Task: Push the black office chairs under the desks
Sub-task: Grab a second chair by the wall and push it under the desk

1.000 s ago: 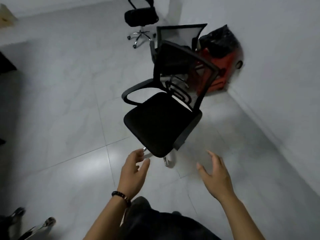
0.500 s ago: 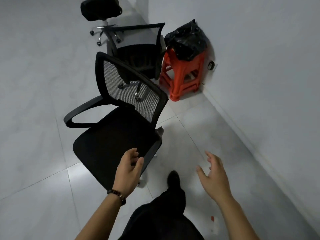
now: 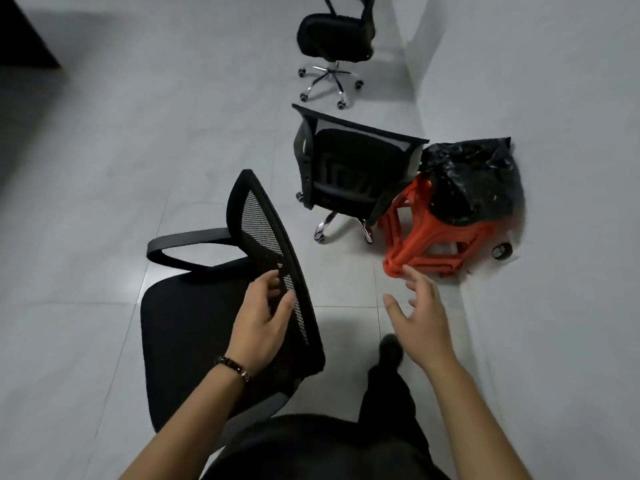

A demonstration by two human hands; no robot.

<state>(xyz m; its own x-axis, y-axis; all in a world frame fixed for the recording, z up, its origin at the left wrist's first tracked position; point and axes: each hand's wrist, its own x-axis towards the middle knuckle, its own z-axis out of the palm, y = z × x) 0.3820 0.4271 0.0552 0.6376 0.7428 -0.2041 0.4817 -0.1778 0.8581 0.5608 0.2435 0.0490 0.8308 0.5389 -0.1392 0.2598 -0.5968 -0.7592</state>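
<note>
The nearest black office chair [image 3: 194, 327] stands right in front of me on the grey tiled floor, its mesh backrest [image 3: 263, 230] seen almost edge-on from above. My left hand [image 3: 263, 317], with a bead bracelet at the wrist, lies against the backrest, fingers and thumb curled onto the mesh near its top edge. My right hand [image 3: 419, 313] hovers open to the right of the backrest, touching nothing. A second black chair [image 3: 349, 174] stands further back, and a third [image 3: 332, 36] beyond it near the wall.
A stack of red plastic stools [image 3: 436, 237] carrying a black plastic bag [image 3: 474, 181] stands against the right wall, touching the second chair. A dark desk corner [image 3: 20, 36] shows at the top left. My dark-trousered leg and foot [image 3: 389, 351] are beside the chair.
The view has swung and I have come closer to the nearest chair. My left hand moved from the seat edge up onto the mesh backrest. The right hand stays open.
</note>
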